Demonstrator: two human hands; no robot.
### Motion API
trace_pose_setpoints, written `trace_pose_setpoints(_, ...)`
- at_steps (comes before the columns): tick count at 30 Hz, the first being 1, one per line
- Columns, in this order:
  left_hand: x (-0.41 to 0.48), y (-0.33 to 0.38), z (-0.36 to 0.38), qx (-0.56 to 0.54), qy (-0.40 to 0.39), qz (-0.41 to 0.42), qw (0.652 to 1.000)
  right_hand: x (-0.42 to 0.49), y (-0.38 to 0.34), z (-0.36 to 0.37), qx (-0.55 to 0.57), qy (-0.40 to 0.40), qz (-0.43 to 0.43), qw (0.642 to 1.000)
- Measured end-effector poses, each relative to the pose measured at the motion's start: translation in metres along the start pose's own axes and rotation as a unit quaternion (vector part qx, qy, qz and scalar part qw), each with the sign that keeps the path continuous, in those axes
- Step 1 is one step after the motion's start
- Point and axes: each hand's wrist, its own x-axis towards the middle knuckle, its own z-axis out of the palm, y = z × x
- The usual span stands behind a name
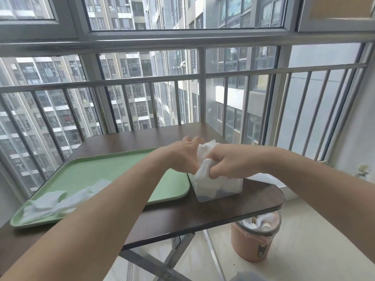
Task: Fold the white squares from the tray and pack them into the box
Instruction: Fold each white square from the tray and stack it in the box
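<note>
- The step in hand is the packing: both hands are above the box [221, 187], which stands on the bench [203, 211] just beside the right edge of the green tray [121, 169].
- The right hand [227, 161] has its fingers curled, and its grip is clamped on a white square [205, 157]. The paper is bunched, and its lower part reaches down to the open top of the box.
- The left hand [182, 157] is against the same square from the other side. Its fingertips are hidden behind the hand and the paper, so I cannot tell if its grip is closed on the square or only presses on it.
- The box has pale, half-clear walls, and white paper shows inside it, so I judge that it is already partly filled.
- Several loose squares [50, 201] lie on the near left part of the tray, crumpled and overlapping, so the task seems not near its end.
- The next move calls for pushing the square down below the rim, and then letting it go without pulling it out again with the fingers.
- The paper is thin and soft, so a flat and gentle press would keep the fold.
- After this, a reach across to the near left corner of the tray will be needed.
</note>
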Motion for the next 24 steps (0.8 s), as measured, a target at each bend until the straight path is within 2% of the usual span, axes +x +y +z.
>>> trace_pose_setpoints(5, 0.001, 0.000, 0.002, 0.004, 0.000, -0.008, 1.000, 0.003, -0.010, -0.007, -0.071, -0.028, 0.047, 0.996)
trace_pose_setpoints(11, 0.001, 0.001, 0.001, 0.000, -0.003, -0.012, 1.000, 0.003, -0.018, -0.003, -0.157, -0.044, 0.040, 0.986)
trace_pose_setpoints(17, -0.002, 0.002, -0.003, -0.017, -0.023, -0.021, 0.999, -0.009, -0.013, -0.006, -0.104, -0.078, 0.062, 0.990)
trace_pose_setpoints(24, 0.002, -0.001, -0.001, -0.028, -0.028, -0.014, 0.999, -0.005, 0.006, -0.006, -0.108, 0.053, -0.013, 0.993)
